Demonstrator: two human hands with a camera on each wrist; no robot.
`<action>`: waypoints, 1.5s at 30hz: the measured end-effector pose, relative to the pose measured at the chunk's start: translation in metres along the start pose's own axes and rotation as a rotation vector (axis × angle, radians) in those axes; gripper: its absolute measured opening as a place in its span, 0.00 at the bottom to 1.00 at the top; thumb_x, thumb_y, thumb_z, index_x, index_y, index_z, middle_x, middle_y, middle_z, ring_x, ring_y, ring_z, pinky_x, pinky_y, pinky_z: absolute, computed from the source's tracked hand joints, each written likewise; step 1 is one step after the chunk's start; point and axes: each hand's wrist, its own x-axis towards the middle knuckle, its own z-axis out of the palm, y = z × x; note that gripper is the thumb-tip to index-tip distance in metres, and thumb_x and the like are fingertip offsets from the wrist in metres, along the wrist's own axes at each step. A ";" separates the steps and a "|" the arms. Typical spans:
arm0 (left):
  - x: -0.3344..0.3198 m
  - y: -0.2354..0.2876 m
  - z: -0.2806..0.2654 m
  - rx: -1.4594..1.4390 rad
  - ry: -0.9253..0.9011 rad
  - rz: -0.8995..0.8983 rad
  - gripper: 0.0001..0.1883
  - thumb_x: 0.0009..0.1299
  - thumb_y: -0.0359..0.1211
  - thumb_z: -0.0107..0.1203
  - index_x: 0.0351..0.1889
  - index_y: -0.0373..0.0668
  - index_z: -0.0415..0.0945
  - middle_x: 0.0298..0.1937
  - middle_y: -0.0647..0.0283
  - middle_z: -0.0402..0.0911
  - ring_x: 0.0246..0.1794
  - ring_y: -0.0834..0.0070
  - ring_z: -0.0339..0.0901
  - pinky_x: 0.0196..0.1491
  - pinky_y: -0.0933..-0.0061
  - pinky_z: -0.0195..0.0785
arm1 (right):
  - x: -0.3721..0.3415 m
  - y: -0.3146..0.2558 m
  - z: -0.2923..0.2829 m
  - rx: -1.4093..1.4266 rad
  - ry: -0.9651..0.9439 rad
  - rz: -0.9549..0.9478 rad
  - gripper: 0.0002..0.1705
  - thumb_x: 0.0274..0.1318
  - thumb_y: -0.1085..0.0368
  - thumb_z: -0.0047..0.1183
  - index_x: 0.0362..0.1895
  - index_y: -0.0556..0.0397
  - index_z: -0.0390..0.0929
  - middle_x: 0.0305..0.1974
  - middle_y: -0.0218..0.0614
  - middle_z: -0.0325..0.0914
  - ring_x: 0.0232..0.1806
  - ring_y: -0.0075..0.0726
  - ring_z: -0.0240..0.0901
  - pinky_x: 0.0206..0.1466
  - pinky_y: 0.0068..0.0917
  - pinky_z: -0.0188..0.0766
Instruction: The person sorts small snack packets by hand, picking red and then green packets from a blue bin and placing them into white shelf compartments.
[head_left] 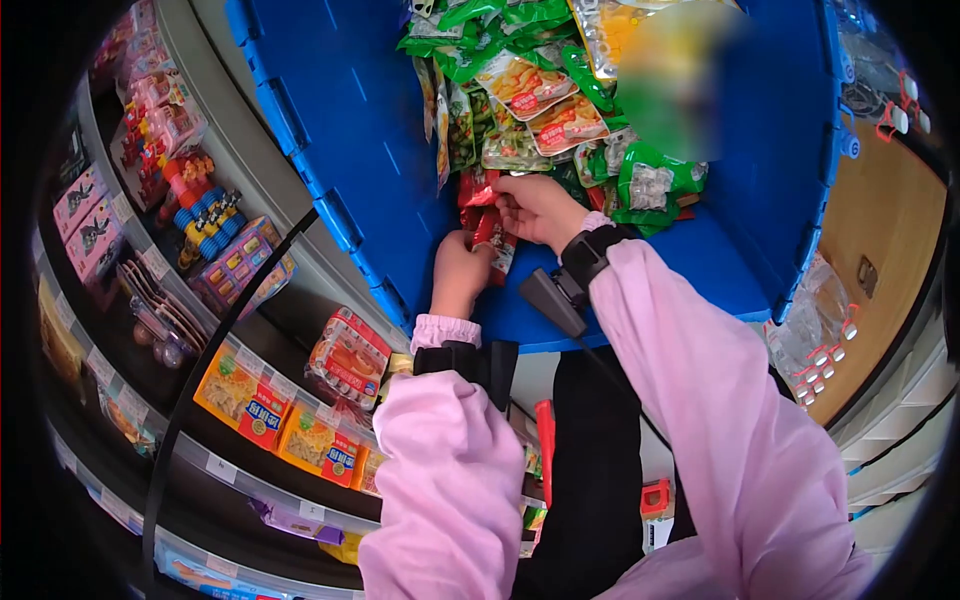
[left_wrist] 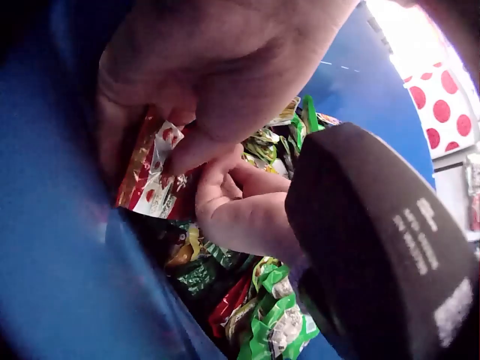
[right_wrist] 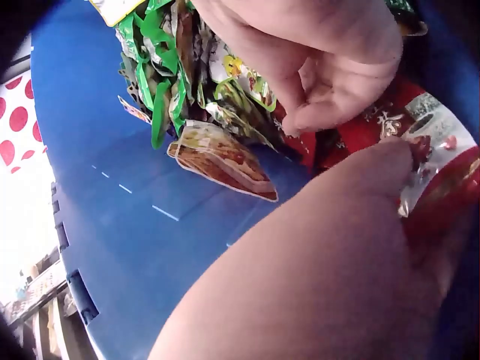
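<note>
Both hands are inside a blue crate [head_left: 745, 250], at its near left corner, over red snack packets [head_left: 478, 187]. My left hand [head_left: 462, 270] grips a red packet [head_left: 492, 235] with white and clear printed parts; its thumb lies across the packet's face [left_wrist: 154, 176] in the left wrist view. Just beyond, my right hand [head_left: 540, 208] has its thumb and fingers curled together, pinching red wrapping. In the right wrist view the right hand [right_wrist: 322, 67] is close above the left hand [right_wrist: 315, 232], with red wrapping between them. The left hand's fingers are partly hidden behind the packet.
Green snack bags [head_left: 655, 185] and orange-white packets [head_left: 568, 124] are heaped deeper in the crate. Shelves on the left carry yellow boxes [head_left: 240, 390], toys [head_left: 205, 205] and a red-white pack [head_left: 350, 350]. Clear bottles with red caps [head_left: 815, 330] are at the right.
</note>
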 end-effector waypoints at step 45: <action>-0.073 0.058 -0.008 0.679 0.196 0.125 0.15 0.52 0.34 0.58 0.31 0.37 0.66 0.29 0.49 0.76 0.31 0.53 0.75 0.32 0.58 0.69 | -0.017 -0.007 0.030 -1.848 0.006 -0.859 0.20 0.45 0.67 0.48 0.46 0.56 0.64 0.38 0.50 0.73 0.38 0.55 0.71 0.38 0.43 0.68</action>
